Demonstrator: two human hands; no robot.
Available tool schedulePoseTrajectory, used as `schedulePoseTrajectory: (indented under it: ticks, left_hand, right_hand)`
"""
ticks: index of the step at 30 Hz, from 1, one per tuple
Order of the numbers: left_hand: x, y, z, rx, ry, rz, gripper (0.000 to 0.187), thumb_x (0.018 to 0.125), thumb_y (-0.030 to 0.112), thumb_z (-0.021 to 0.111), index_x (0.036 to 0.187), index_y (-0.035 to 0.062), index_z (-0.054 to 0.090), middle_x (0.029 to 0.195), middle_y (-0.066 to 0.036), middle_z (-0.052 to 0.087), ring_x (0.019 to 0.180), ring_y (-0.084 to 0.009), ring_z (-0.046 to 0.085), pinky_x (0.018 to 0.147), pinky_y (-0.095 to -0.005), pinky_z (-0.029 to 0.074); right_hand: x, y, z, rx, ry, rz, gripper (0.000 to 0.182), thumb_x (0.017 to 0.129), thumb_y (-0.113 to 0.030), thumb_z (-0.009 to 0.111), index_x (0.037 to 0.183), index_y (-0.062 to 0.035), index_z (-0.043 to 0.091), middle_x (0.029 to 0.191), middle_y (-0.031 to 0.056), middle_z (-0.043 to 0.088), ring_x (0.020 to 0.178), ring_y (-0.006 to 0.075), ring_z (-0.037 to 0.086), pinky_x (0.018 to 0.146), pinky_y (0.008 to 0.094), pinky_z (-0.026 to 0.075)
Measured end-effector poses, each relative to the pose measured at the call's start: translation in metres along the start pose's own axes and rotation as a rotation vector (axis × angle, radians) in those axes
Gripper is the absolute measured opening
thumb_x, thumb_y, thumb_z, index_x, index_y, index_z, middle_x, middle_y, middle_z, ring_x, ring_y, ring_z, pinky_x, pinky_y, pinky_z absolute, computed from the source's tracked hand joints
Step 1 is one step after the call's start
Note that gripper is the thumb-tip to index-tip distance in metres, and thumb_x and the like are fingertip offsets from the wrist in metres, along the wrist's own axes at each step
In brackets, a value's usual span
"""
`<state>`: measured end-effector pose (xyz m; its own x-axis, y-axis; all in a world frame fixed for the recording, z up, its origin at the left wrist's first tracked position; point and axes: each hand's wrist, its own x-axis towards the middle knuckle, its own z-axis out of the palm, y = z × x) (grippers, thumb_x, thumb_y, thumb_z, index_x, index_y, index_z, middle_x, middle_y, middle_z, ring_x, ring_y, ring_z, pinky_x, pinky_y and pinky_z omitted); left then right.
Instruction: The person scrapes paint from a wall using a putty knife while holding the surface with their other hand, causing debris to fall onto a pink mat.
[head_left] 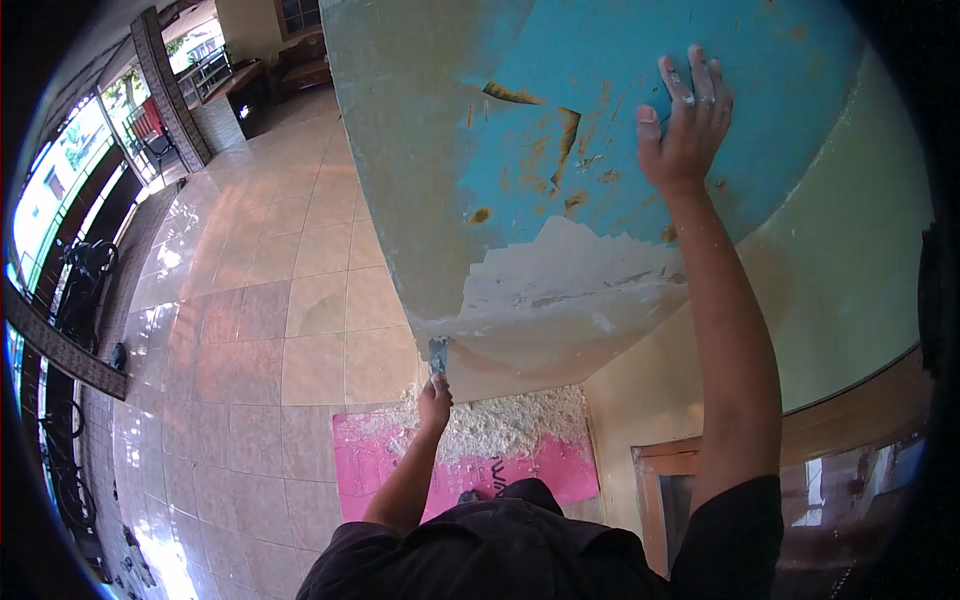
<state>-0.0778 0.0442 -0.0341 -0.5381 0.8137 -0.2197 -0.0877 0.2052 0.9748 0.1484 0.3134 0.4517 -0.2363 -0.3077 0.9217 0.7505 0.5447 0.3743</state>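
Low at the wall's left corner, my left hand (435,404) is closed around a scraper (438,356), its flat metal blade pointing up against the bottom of the wall. My right hand (688,135) lies on the blue paint (620,60) higher up, fingers spread and dusted white, holding nothing. Curled, peeling flakes (568,135) and brown spots mark the blue area left of that hand. Beneath it is a bare whitish patch (565,265) with a ragged edge. White scrapings (510,425) are heaped at the wall's foot.
A pink sheet (375,465) lies under the scrapings, by my feet. Tiled floor (310,300) stretches to the left. A wooden frame (670,458) and a greenish wall (850,260) stand at right. A motorbike (88,265) and a pillar (170,90) are farther left.
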Motion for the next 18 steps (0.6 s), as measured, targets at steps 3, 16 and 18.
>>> schedulePoseTrajectory:
  ticks: [3,16,18]
  left_hand:
    - [-0.017,-0.015,0.005,-0.151,-0.028,-0.107,0.040,0.101,0.040,0.042,0.086,0.0049,0.053,0.059,0.000,0.047,0.052,-0.0087,0.047,0.048,-0.0251,0.040]
    - [-0.036,0.058,0.024,-0.364,-0.001,-0.139,0.036,0.102,0.040,0.038,0.082,0.0108,0.045,0.055,0.003,0.039,0.041,-0.0068,0.037,0.037,-0.0242,0.031]
    - [-0.036,0.049,0.022,-0.296,0.015,-0.117,0.036,0.102,0.040,0.039,0.082,0.0105,0.045,0.055,0.003,0.039,0.041,-0.0067,0.036,0.037,-0.0242,0.031]
  right_hand:
    - [-0.001,0.000,0.000,-0.005,-0.012,0.010,0.046,0.095,-0.049,0.038,0.132,-0.0249,0.050,0.143,0.0075,0.044,0.131,0.0344,0.039,0.104,0.0611,0.025]
    - [-0.001,0.000,0.001,0.013,0.003,0.012,0.045,0.096,-0.050,0.038,0.130,-0.0243,0.052,0.143,0.0072,0.044,0.131,0.0341,0.039,0.104,0.0605,0.025]
    - [-0.002,0.000,0.001,0.011,-0.001,0.006,0.045,0.096,-0.050,0.038,0.131,-0.0243,0.052,0.142,0.0074,0.044,0.131,0.0342,0.039,0.104,0.0605,0.025]
